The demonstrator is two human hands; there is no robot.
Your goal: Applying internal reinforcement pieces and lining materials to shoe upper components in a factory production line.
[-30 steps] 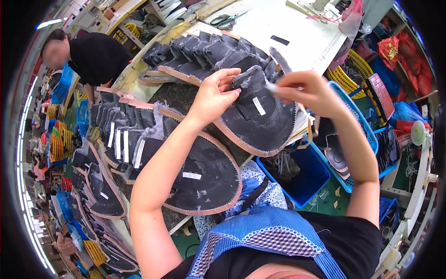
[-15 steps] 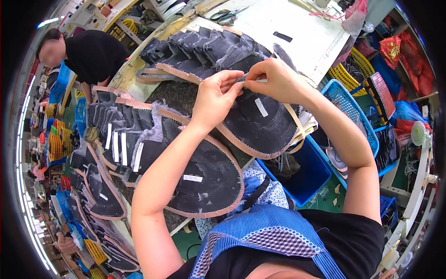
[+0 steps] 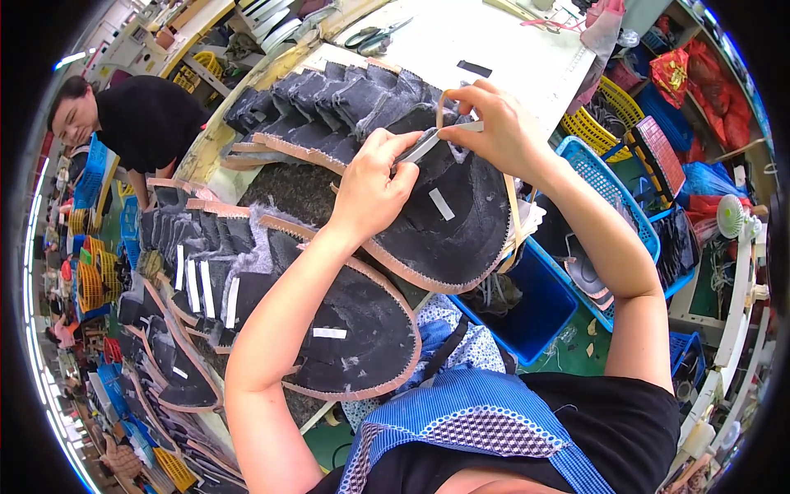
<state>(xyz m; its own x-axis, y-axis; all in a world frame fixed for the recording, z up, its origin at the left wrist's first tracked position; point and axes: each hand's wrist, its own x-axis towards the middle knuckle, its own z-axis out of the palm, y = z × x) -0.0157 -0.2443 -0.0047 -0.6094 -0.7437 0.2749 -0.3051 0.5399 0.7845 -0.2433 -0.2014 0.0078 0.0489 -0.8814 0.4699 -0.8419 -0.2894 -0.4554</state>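
A pile of black shoe uppers [image 3: 448, 218] with tan zigzag-cut edges lies in front of me, several bearing short white strips. Over its far part, my left hand [image 3: 374, 185] is closed, thumb and fingers pinching the edge of a dark upper with a white strip [image 3: 425, 148] along it. My right hand [image 3: 502, 132] pinches the other end, thumb toward the index finger. A thin tan band [image 3: 441, 109] curls up beside its fingertips. Whether this band is part of the white strip I cannot tell. Nearer me lies another stack of uppers [image 3: 362, 358].
Scissors [image 3: 370, 38] and a small black strip [image 3: 475, 67] lie on the white tabletop [image 3: 518, 49] beyond. Blue bins [image 3: 535, 321] and a yellow basket [image 3: 605, 119] stand at the right. At the far left, a person in black [image 3: 148, 115] bends over.
My hands have drawn apart, exposing the white strip between them. The tan band now curls up at my right fingertips. The whole view has shifted slightly left.
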